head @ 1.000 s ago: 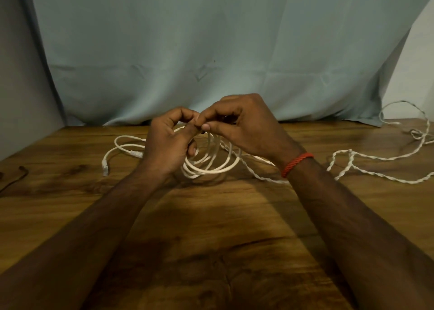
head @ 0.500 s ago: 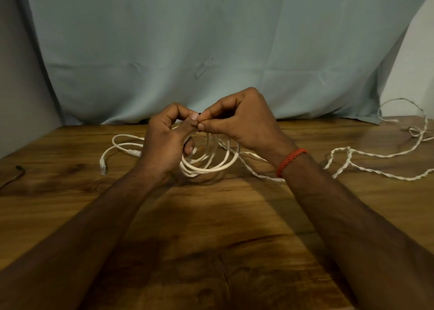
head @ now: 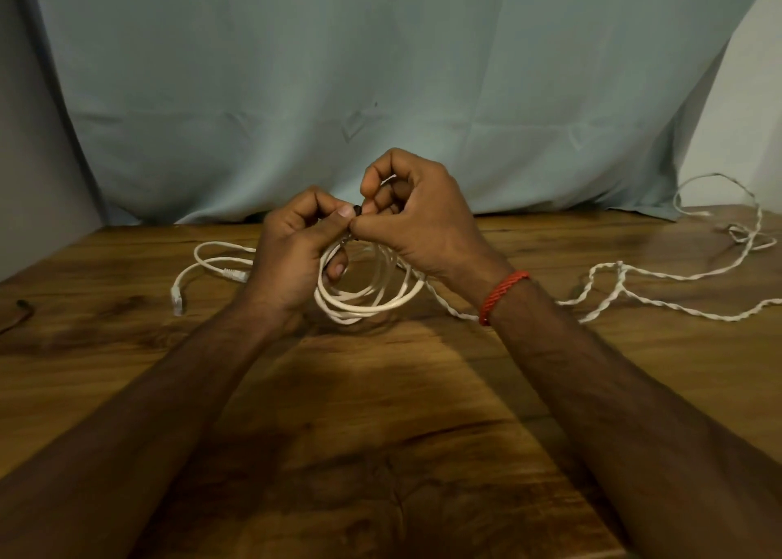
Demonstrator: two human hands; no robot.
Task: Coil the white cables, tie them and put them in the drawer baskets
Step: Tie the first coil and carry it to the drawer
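— Under the forearms, closest of all, what is there?
— Bare wooden table (head: 381, 431), with both forearms reaching across it.
— And the hands?
— Together, thumbs meeting. The left hand (head: 292, 258) grips the top of a coil of white cable (head: 372, 300), its fingers curled through the loops. The right hand (head: 419, 224) pinches a small dark piece (head: 356, 210) at the same spot; I cannot tell what it is. A red cord band (head: 503, 296) sits on the right wrist.
— Where does the coil rest?
— Its lower loops touch the table just below the hands.
— Left of the hands?
— The coil's loose end runs out there and ends in a plug (head: 177, 302) on the wood.
— Right of them?
— A twisted white cable (head: 660, 307) lies uncoiled, trailing from under the right wrist toward the far corner.
— Beyond the hands?
— A pale blue curtain (head: 381, 72) hangs down to the table's far edge.
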